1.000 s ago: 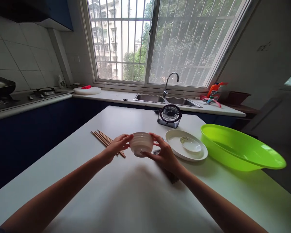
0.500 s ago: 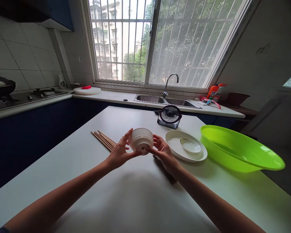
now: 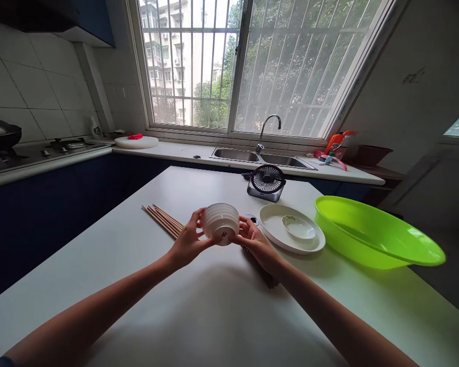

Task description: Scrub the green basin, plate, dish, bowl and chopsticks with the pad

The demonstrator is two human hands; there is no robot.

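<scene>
A white ribbed bowl [image 3: 221, 219] is held up over the white table, tilted so that its base with a dark mark faces me. My left hand [image 3: 189, 239] grips its left side, thumb near the base. On the other side my right hand [image 3: 257, 242] is closed on the bowl, thumb also by the base. Left of the bowl lie several wooden chopsticks [image 3: 163, 220], their near ends hidden behind my left hand. A dark brown bundle [image 3: 258, 267], partly covered by my right hand and wrist, rests on the table; its kind is unclear.
Right of my hands a white oval plate [image 3: 273, 237] carries a small dish [image 3: 299, 227]. Beyond it stands a large green basin [image 3: 367, 244] at the table's right edge. A small black fan [image 3: 268, 181] sits near the far edge, before the double sink [image 3: 239, 155].
The bowl, still in both hands, has shifted very slightly left and tips a little. A small round dark-and-white item now shows beside my right fingers. The whole view has moved slightly.
</scene>
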